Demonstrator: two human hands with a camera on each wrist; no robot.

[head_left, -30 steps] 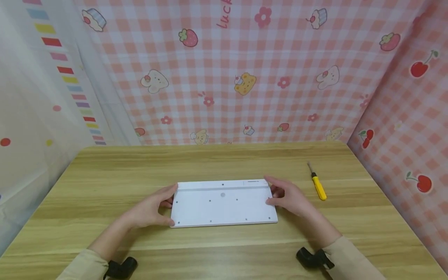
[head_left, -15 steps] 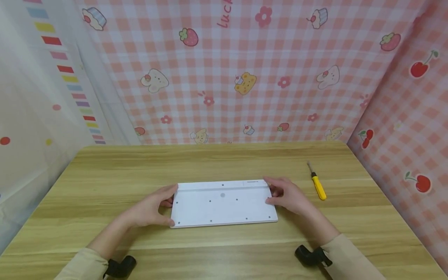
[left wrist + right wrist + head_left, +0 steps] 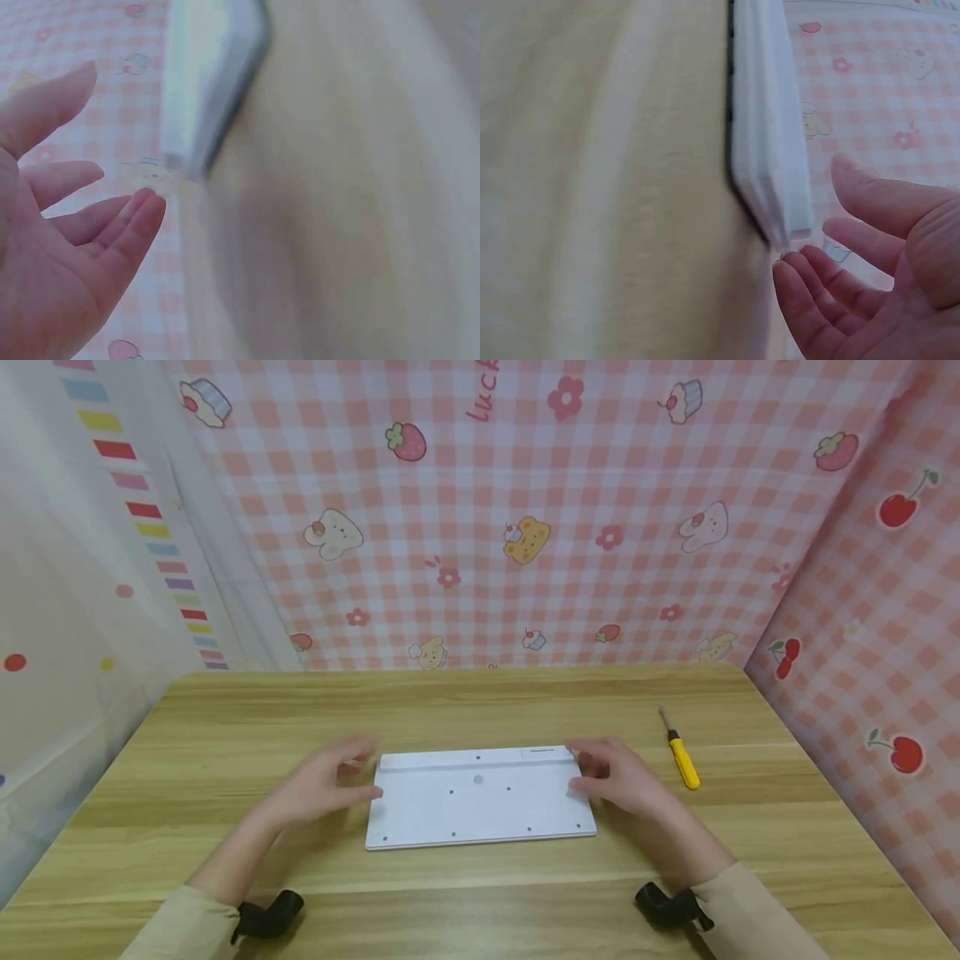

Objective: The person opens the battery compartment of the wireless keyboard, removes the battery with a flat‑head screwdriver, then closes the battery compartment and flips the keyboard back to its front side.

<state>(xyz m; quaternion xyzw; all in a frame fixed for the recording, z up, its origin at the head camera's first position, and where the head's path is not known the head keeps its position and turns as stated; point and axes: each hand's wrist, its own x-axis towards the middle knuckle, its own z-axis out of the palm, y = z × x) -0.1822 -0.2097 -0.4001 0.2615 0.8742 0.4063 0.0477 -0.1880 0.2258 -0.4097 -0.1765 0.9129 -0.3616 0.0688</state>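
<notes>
L grip (image 3: 318, 789): bare hand, fingers loosely parted, holds nothing; right by L end of flat white rectangular slab (image 3: 480, 810) w/ small dark dots, contact unclear.
R grip (image 3: 622, 783): bare hand, thumb & fingers apart at slab's R end, nothing pinched; prob. nearer hand.
Slab: btwn grips, long axis L–R, on wood-grain tabletop (image 3: 465, 710).
Yellow-handled metal-shafted screwdriver (image 3: 682, 760): beyond R grip.

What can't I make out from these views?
Head: the underside of the white panel, hidden by its upper face.
Head: the dark mark near its far right corner, too small to read.
Head: the tip shape of the screwdriver, too small.
Head: fine details of the left hand, blurred.
Both wrist views: the panel's other end, cut off by the top edge.
</notes>
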